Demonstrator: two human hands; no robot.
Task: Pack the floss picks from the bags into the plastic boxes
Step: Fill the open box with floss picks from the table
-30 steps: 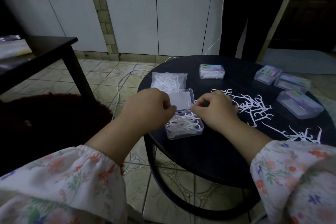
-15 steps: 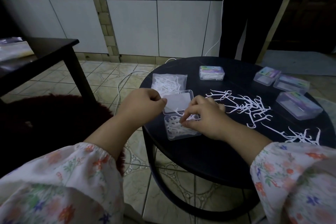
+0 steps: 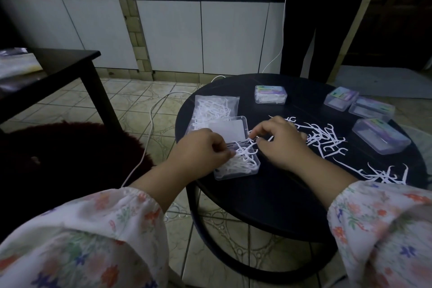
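Two hands worked over a clear, rectangular plastic box (image 3: 237, 163) lying open on the round, glossy black counter (image 3: 268, 196), its hinged lid (image 3: 228, 131) resting against a crinkled transparent bag (image 3: 214, 110) of white floss picks. The left hand (image 3: 201, 149) pinched picks inside the box, while the right hand (image 3: 278, 141) curled around more at its rim. Thin loose floss picks (image 3: 325, 139) lay scattered rightward, near four closed boxes (image 3: 381, 139).

A round black worktop (image 3: 268, 206) stands on the tiled floor (image 3: 131, 100). A white cable (image 3: 149, 124) trails across the tiles. To the left, a dark square table (image 3: 58, 65) beside a dark red furry rug (image 3: 70, 154).
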